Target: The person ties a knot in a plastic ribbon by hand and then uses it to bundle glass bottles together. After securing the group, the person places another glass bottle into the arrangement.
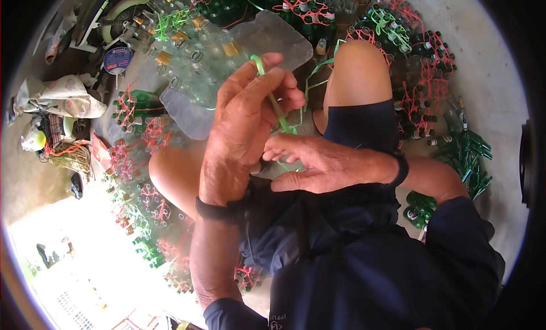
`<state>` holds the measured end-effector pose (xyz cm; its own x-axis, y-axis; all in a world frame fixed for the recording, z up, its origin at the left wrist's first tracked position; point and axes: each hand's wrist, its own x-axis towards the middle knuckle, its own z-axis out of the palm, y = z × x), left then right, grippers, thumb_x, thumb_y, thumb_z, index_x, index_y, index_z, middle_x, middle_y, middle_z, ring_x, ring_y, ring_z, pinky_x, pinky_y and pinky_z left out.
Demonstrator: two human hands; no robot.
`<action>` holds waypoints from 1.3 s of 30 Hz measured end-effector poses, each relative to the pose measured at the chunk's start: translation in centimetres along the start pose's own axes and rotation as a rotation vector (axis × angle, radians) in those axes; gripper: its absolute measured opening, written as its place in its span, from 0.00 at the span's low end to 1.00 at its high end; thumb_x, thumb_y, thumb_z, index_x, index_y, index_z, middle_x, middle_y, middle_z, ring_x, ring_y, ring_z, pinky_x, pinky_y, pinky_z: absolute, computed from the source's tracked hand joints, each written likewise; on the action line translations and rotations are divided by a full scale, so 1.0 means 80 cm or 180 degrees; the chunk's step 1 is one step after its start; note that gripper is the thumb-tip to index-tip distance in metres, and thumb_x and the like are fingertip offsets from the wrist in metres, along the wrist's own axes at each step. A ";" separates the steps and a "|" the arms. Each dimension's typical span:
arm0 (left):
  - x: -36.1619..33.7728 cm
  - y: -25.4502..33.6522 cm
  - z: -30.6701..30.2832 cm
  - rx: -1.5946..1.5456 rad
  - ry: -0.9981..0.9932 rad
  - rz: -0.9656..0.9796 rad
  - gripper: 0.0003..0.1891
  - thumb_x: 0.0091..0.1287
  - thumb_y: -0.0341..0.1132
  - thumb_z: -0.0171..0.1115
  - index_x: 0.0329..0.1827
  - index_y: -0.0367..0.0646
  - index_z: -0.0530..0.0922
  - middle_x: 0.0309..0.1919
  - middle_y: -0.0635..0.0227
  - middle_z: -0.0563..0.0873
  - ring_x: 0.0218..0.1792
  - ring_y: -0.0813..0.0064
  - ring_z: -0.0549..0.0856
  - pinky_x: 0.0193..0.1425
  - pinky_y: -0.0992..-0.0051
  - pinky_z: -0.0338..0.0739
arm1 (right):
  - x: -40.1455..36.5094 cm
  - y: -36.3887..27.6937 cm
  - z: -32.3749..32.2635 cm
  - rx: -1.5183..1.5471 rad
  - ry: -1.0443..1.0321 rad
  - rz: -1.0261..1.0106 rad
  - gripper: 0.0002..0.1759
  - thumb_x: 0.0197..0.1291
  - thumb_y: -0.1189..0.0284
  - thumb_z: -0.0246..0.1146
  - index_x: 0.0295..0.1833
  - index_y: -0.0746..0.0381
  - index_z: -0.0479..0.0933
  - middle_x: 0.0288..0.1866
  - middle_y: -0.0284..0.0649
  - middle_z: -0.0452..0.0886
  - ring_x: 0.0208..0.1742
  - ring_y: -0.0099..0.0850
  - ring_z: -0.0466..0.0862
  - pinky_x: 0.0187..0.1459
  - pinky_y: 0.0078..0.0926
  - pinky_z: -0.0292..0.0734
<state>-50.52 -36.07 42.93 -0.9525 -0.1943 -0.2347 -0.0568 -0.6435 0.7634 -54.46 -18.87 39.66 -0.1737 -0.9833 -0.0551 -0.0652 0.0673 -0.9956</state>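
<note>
My left hand (244, 105) is raised in front of my lap, its fingers closed on a green plastic strap (277, 111). One end of the strap sticks up past the index finger, and the lower part runs down toward my right hand (327, 162). That hand lies across my lap with thumb and fingers apart, the fingers slightly bent. A thin strand trails beneath its fingertips, partly hidden. Beyond my hands stand clear glass bottles (196, 65) grouped together, with a loose green strand (307, 94) to their right.
Tied green bottles (307, 17) with red string stand along the far side, and more bundles (156, 134) line the left. Loose green bottles (463, 156) lie by the right wall. A translucent sheet (273, 37) lies near the clear bottles. A paper-like bag (60, 97) is at far left.
</note>
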 end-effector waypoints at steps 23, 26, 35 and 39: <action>0.002 -0.002 -0.006 -0.1106 0.0253 0.0264 0.12 0.80 0.34 0.55 0.58 0.36 0.74 0.46 0.59 0.82 0.50 0.60 0.85 0.60 0.59 0.82 | 0.009 -0.009 -0.042 0.0370 0.1182 -0.0162 0.20 0.67 0.74 0.70 0.60 0.67 0.73 0.42 0.38 0.83 0.44 0.21 0.84 0.48 0.24 0.82; 0.004 -0.001 -0.005 -0.1077 0.0254 0.0403 0.12 0.80 0.35 0.54 0.57 0.35 0.74 0.45 0.60 0.83 0.49 0.60 0.85 0.60 0.59 0.82 | 0.001 -0.017 -0.036 -0.0076 0.1135 -0.0291 0.18 0.66 0.70 0.72 0.55 0.67 0.75 0.42 0.38 0.83 0.44 0.24 0.84 0.49 0.28 0.82; 0.032 -0.014 -0.013 -0.1031 0.0321 0.0374 0.11 0.79 0.33 0.54 0.55 0.34 0.76 0.41 0.60 0.83 0.44 0.61 0.86 0.56 0.59 0.84 | 0.002 0.003 0.041 0.0241 -0.0123 -0.0386 0.33 0.61 0.63 0.76 0.64 0.71 0.72 0.54 0.48 0.81 0.55 0.38 0.84 0.51 0.36 0.85; 0.041 -0.026 -0.034 -0.0810 0.0267 0.0492 0.11 0.79 0.30 0.55 0.57 0.33 0.76 0.42 0.62 0.84 0.45 0.62 0.86 0.60 0.58 0.83 | 0.004 0.015 0.060 0.0534 0.0269 -0.0096 0.29 0.63 0.66 0.75 0.63 0.69 0.74 0.50 0.44 0.81 0.50 0.28 0.84 0.44 0.27 0.85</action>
<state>-52.71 -37.40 38.92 -0.9154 -0.3578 -0.1844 0.1736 -0.7642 0.6211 -49.87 -19.88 38.11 -0.2565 -0.9662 -0.0255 0.0921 0.0018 -0.9958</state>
